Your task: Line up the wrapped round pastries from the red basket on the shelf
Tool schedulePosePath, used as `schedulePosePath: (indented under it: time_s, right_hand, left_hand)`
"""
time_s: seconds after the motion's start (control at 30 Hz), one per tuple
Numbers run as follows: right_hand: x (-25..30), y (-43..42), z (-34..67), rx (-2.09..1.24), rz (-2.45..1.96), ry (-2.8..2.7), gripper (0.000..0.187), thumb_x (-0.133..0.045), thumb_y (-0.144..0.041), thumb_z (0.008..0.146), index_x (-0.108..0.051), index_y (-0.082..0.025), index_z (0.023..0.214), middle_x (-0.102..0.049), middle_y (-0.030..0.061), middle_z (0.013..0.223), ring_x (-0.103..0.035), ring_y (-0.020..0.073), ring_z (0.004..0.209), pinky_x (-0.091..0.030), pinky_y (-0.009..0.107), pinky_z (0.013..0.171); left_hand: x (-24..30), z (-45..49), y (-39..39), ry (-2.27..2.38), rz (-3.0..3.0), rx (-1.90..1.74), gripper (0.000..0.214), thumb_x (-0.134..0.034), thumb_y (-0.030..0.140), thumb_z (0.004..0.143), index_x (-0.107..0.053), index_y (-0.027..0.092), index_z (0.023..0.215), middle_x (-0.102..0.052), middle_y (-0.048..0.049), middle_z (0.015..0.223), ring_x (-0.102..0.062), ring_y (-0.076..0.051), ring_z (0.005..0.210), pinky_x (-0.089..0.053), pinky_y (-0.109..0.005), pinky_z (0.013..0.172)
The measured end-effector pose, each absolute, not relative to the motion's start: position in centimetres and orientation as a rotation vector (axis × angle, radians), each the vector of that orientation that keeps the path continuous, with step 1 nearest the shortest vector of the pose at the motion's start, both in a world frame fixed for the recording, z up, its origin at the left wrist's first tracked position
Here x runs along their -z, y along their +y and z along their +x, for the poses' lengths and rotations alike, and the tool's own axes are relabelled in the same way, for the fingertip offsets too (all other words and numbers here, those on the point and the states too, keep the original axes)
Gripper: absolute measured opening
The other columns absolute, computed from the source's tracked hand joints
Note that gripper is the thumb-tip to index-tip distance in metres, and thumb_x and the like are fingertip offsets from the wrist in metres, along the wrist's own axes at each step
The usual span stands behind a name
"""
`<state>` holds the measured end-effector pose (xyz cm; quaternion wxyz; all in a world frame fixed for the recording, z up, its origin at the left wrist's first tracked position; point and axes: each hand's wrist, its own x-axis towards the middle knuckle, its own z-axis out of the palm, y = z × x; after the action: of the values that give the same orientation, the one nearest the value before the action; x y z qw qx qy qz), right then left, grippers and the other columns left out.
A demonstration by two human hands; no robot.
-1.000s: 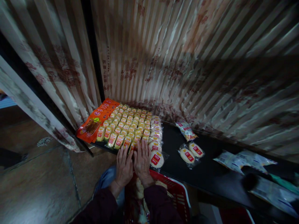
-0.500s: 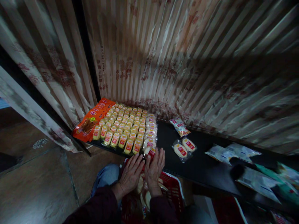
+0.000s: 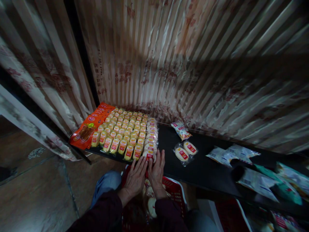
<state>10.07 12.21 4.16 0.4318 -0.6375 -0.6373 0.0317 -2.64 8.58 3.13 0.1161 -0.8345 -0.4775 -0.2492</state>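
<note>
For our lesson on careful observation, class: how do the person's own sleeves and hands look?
The sleeves are dark maroon and look plain, ending near the wrists. The left hand and right hand wear no gloves. Dim light hides finer fabric detail.

Packet rows (image 3: 122, 147) on shelf (image 3: 200, 177), basket (image 3: 178, 192) before it

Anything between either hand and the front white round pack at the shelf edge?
Nothing visible. The left hand and right hand both reach the front white round pack, apparently touching its near side; the red basket sits below, out of the way.
</note>
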Motion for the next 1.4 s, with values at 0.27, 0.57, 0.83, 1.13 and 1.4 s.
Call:
schedulePosePath:
  time_s: [0.27,0.57,0.83,1.13,1.4]
  right_hand:
    - [-4.6,13.2,10.3,-0.175,-1.644,-1.64,0.055,-0.029,-0.039,0.096,-0.032,-0.012,0.144,-0.018,0.0188,0.155,-0.02,0.0278,0.143,-0.03,0.05,0.111]
    - [-4.1,13.5,10.3,-0.275,-1.619,-1.704,0.056,-0.026,-0.038,0.097,-0.026,-0.014,0.147,-0.026,0.0156,0.154,-0.021,0.0241,0.143,-0.029,0.049,0.113]
    - [-4.5,12.2,10.3,-0.201,-1.616,-1.659,0.055,-0.027,-0.039,0.097,-0.026,-0.016,0.147,-0.02,0.0154,0.156,-0.014,0.0263,0.145,-0.025,0.055,0.113]
    - [-3.9,8.9,10.2,-0.163,-1.55,-1.641,0.053,-0.028,-0.034,0.097,-0.022,-0.02,0.148,-0.019,0.015,0.155,-0.019,0.0271,0.143,-0.03,0.057,0.11]
    - [-2.2,4.3,10.5,-0.105,-1.529,-1.656,0.048,-0.033,-0.028,0.096,-0.03,-0.019,0.144,-0.029,0.0161,0.151,-0.028,0.0273,0.139,-0.035,0.056,0.107]
  left_hand:
    - [-3.1,-2.5,9.1,-1.398,-2.404,0.685,0.055,-0.041,0.019,0.085,-0.041,0.012,0.14,-0.035,-0.0082,0.151,-0.02,-0.023,0.144,-0.006,-0.045,0.118]
    - [-2.2,-2.4,9.3,-1.429,-2.41,0.668,0.056,-0.043,0.028,0.089,-0.038,0.012,0.142,-0.039,-0.0104,0.149,-0.02,-0.024,0.144,-0.01,-0.046,0.117]
    - [-1.6,-2.5,9.2,-1.419,-2.42,0.749,0.057,-0.043,0.026,0.089,-0.034,0.016,0.144,-0.041,-0.0081,0.148,-0.021,-0.023,0.144,-0.006,-0.046,0.118]
    - [-2.2,-2.6,8.4,-1.352,-2.467,0.773,0.056,-0.041,0.017,0.087,-0.037,0.012,0.143,-0.037,-0.0099,0.15,-0.019,-0.023,0.144,-0.008,-0.046,0.118]
    - [-2.3,-1.9,5.5,-1.259,-2.522,0.847,0.052,-0.038,0.012,0.086,-0.043,0.01,0.138,-0.041,-0.0094,0.148,-0.02,-0.022,0.144,-0.015,-0.043,0.118]
